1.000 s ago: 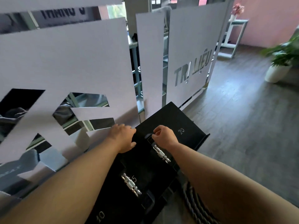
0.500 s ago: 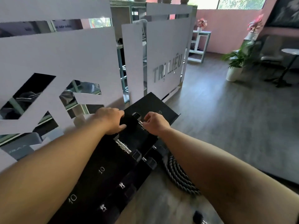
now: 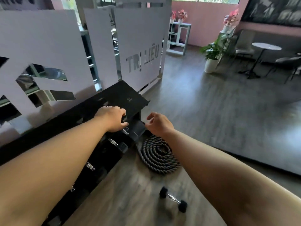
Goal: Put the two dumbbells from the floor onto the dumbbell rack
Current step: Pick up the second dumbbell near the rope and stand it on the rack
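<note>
Beside rack point(image 3: 117, 97): coiled rope point(image 3: 158, 154), floor dumbbell point(image 3: 173, 199) nearby, hands point(image 3: 160, 123) apart.

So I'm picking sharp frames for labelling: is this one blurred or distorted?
Head view: motion blur smears the floor and partition lettering; wide-angle bending stretches both forearms; the floor dumbbell stays readable; the rack is dark, detail lost.

1. Single head-worn wide-angle view; looked forward and down from standing height.
2. Faced the dumbbell rack point(image 3: 114, 101) at frame centre-left, white partition point(image 3: 48, 51) behind it.
3. Both forearms entered from the bottom edges, close to the lens.
4. Floor point(image 3: 211, 115) stretched off right; edges bent and motion-blurred.
5. No second view, so nothing shared.
</note>
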Demonstrator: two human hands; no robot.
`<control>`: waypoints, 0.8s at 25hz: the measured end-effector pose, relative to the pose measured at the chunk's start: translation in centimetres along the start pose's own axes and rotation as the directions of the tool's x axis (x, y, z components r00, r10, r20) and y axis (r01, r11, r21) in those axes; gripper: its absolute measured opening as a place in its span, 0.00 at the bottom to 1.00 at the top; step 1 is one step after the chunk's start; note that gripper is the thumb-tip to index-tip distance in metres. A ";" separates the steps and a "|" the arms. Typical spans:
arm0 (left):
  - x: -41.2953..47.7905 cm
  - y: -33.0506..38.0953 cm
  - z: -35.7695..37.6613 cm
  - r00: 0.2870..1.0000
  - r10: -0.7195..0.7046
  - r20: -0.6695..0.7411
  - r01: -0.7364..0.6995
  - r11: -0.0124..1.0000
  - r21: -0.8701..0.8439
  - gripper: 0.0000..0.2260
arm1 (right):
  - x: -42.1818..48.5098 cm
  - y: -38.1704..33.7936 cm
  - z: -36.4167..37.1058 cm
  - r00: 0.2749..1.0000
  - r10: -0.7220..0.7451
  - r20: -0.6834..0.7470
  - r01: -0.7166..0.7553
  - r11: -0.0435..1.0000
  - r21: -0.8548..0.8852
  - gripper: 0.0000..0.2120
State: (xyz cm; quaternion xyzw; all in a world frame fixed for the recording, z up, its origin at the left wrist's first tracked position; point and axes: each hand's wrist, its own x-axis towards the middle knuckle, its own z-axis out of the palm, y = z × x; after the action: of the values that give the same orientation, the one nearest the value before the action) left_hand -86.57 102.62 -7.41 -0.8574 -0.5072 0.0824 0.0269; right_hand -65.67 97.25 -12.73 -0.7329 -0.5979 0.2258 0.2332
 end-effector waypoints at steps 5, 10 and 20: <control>-0.1 15.7 1.5 0.995 0.097 0.029 -0.097 0.995 -0.011 0.25 | -6.5 13.4 -5.1 0.994 0.111 0.017 -0.110 0.994 -0.027 0.13; -0.8 23.3 2.4 0.987 0.147 0.066 -0.145 0.989 -0.029 0.26 | -10.3 20.4 -7.0 0.980 0.198 0.028 -0.197 0.980 -0.031 0.15; -1.0 28.1 3.6 0.980 0.152 0.131 -0.154 0.988 0.001 0.26 | -13.0 26.4 -8.5 0.968 0.248 0.047 -0.248 0.969 0.012 0.16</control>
State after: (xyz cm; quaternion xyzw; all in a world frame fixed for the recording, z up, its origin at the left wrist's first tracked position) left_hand -63.34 87.98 -14.47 -0.8866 -0.4400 0.1428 -0.0078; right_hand -42.55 79.24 -21.49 -0.7946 -0.5047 0.2748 0.1960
